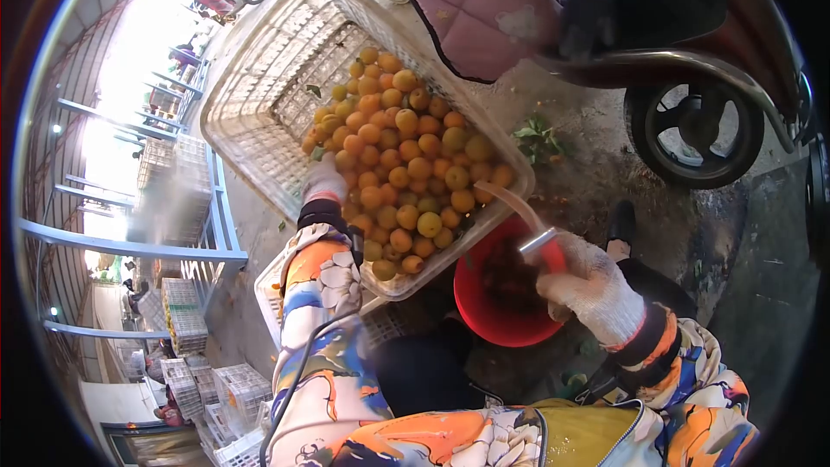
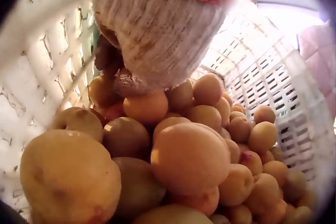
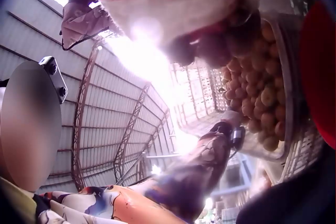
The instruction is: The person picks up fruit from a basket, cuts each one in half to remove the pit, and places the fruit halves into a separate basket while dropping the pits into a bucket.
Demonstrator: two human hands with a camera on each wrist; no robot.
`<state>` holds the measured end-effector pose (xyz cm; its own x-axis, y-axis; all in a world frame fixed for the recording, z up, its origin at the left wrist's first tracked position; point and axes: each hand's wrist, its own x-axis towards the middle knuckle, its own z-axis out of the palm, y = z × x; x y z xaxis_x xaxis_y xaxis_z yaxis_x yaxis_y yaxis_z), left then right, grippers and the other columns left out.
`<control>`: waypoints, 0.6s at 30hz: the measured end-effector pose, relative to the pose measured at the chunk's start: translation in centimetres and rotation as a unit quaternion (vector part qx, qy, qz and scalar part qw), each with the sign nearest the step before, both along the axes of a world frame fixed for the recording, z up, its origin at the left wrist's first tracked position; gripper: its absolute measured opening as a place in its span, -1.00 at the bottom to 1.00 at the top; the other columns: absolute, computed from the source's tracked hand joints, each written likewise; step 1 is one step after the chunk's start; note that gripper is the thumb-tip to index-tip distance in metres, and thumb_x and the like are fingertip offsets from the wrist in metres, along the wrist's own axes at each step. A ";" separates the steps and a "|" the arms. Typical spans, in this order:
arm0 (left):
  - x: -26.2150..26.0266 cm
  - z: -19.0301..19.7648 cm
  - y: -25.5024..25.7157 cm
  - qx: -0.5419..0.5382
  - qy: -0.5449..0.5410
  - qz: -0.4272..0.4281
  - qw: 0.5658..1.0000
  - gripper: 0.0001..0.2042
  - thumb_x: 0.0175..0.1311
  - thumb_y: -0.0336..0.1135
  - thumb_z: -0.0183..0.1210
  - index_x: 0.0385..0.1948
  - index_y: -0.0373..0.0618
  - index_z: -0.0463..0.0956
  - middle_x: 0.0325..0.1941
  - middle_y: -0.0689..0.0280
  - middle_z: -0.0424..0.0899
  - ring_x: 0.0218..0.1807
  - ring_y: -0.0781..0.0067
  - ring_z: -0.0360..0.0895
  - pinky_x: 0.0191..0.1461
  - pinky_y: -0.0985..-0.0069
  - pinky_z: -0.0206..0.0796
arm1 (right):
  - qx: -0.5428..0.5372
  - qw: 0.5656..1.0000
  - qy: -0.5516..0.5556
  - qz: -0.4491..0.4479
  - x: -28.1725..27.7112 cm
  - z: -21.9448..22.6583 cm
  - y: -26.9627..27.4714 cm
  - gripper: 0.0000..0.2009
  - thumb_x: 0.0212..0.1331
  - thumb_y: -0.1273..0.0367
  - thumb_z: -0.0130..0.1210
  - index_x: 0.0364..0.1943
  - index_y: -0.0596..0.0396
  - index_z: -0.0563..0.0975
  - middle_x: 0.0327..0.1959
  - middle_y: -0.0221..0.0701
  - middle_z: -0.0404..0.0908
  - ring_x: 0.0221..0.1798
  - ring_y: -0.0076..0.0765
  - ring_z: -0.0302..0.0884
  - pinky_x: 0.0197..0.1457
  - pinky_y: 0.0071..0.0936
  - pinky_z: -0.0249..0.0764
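Observation:
A white plastic crate (image 1: 259, 78) lies tilted, its lower end heaped with orange-yellow fruit (image 1: 406, 164). My left hand (image 1: 324, 180), in a white knit glove, reaches into the pile by the crate's left wall. In the left wrist view the gloved left hand (image 2: 157, 40) curls down onto the fruit (image 2: 189, 155), and its fingertips are buried, so a grip cannot be made out. My gloved right hand (image 1: 588, 281) holds a small metal tool with a pale tube (image 1: 519, 212) over a red bucket (image 1: 484, 316) with dark scraps inside.
A scooter wheel (image 1: 696, 134) and a pink quilted cover (image 1: 484, 0) stand beyond the crate. Another white crate (image 1: 272, 290) lies under the tilted one, and more are stacked at the left (image 1: 186, 316). Green leaves (image 1: 536, 138) lie on the ground.

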<state>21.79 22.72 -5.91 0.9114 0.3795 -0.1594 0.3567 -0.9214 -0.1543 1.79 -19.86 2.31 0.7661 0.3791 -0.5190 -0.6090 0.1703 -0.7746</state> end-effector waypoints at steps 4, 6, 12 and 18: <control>-2.5 1.7 -1.6 -0.076 -0.099 -0.011 0.992 -0.54 0.22 -0.26 0.21 0.21 0.04 0.48 0.17 -0.08 0.58 0.25 -0.13 0.51 0.28 0.12 0.37 | 0.009 0.999 -0.025 -0.030 0.0 -0.2 -0.2 -0.74 0.27 0.46 0.06 0.03 0.08 0.49 -0.39 -0.50 0.54 -0.54 -0.67 0.40 -0.48 -0.65 0.32; -4.4 1.8 -1.7 -0.292 -0.239 -0.018 0.926 -0.54 0.15 -0.38 0.16 0.17 -0.06 0.55 0.04 -0.01 0.67 0.03 0.04 0.66 0.05 0.24 0.50 | 0.025 0.998 -0.014 -0.053 -0.2 0.2 -0.2 -0.73 0.27 0.46 0.05 0.05 0.07 0.49 -0.40 -0.50 0.54 -0.54 -0.68 0.41 -0.48 -0.67 0.33; -15.4 7.1 -11.3 -0.509 -0.152 -0.218 0.819 -0.43 0.14 -0.56 0.01 0.30 -0.39 0.33 0.14 0.05 0.57 -0.15 0.29 0.68 -0.11 0.50 0.57 | 0.024 0.996 -0.060 -0.069 -1.4 1.5 1.0 -0.71 0.32 0.40 0.07 0.11 0.05 0.49 -0.43 -0.56 0.48 -0.55 -0.69 0.38 -0.48 -0.68 0.31; -22.5 9.1 -22.7 -0.786 -0.078 -0.016 0.613 -0.48 0.35 -0.38 0.21 0.31 -0.30 0.28 0.04 0.23 0.56 -0.06 0.53 0.53 -0.05 0.62 0.43 | 0.041 0.990 -0.098 -0.095 -3.3 1.2 2.3 -0.72 0.43 0.37 0.00 0.17 0.00 0.46 -0.38 -0.58 0.47 -0.55 -0.72 0.31 -0.50 -0.69 0.26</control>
<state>-0.68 -0.01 3.23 0.9648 -0.1497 -0.2162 0.2330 0.1057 0.9667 -1.53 -17.60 3.53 0.9104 0.2532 -0.3270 -0.3996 0.3344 -0.8535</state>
